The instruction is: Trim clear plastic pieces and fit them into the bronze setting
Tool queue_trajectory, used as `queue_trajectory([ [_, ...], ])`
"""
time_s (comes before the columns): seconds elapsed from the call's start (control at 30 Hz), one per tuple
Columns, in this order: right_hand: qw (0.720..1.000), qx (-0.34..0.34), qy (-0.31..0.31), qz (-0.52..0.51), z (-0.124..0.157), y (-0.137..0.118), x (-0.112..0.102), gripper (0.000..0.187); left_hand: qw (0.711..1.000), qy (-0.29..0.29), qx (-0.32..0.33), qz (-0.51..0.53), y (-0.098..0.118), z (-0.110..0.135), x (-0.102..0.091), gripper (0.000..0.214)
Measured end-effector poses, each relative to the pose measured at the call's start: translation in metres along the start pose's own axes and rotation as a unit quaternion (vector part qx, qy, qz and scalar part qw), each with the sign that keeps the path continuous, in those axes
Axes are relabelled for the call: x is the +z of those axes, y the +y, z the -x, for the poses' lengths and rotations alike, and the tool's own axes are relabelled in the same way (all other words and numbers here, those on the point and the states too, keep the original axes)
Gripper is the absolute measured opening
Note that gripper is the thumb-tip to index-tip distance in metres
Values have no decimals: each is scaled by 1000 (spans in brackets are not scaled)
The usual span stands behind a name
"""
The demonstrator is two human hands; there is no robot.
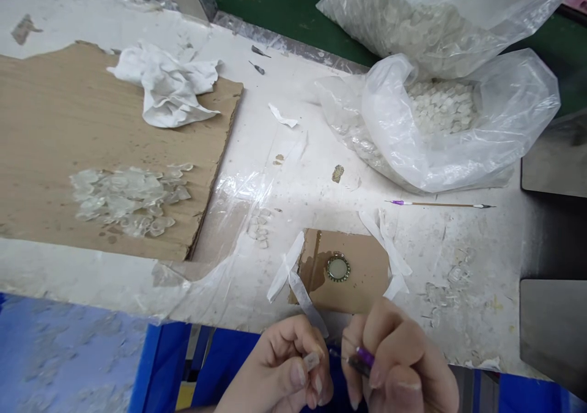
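At the bottom of the view, my left hand [288,364] pinches a small translucent piece [312,361] between thumb and fingers. Just to its right, my right hand [403,358] is closed around a thin needle-tipped tool with a purple hub [365,356] and a dark tip pointing toward that piece. The tip and the piece appear apart. Beyond both hands lies a small cardboard sheet [367,291], partly wet, bearing a bottle cap [338,267] with its open side up and something pale inside. White strips [280,278] flank the sheet.
A larger cardboard [41,138] at left bears a pile of translucent pieces [132,199] and a crumpled white cloth [169,86]. Plastic bags of similar pieces, one open [463,150], stand at the upper right. Before them lies a stick [444,204] with needle tips.
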State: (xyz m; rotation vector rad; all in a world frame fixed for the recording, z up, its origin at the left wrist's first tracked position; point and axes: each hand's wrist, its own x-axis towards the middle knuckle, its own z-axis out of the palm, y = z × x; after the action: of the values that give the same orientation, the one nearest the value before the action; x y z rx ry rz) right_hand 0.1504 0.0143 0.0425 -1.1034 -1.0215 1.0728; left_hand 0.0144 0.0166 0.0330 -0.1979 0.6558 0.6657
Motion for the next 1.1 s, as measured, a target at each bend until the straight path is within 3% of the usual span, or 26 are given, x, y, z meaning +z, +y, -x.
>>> queue_trajectory([
  [0.1,993,-14,2,121,-5,5,-13,30,999,-6,36,-13,-1,-1,-2,20],
  [0.23,940,-77,-34,331,-16,19,-24,30,999,-8,40,-7,0,-1,-3,19],
  [0.3,926,-99,-43,361,-19,25,-26,30,1000,-9,30,-1,0,-1,-2,19],
  [0.4,927,-111,-45,356,-19,26,-26,31,1000,-3,25,1,1,-1,-1,19],
  [0.5,954,-89,-25,287,-12,16,-21,34,1000,9,29,0,1,-1,1,20],
  [0.57,985,-50,-11,166,-6,8,-15,35,999,16,31,-2,1,-1,2,20],
  [0.63,999,-13,-10,40,-1,3,-6,35,999,22,29,-7,1,-1,2,20],
  [0.8,997,12,-32,-69,1,4,7,34,999,35,7,-27,1,2,0,23],
  [1.1,982,96,-47,-157,8,-1,6,36,999,36,-4,-33,0,4,-1,26],
])
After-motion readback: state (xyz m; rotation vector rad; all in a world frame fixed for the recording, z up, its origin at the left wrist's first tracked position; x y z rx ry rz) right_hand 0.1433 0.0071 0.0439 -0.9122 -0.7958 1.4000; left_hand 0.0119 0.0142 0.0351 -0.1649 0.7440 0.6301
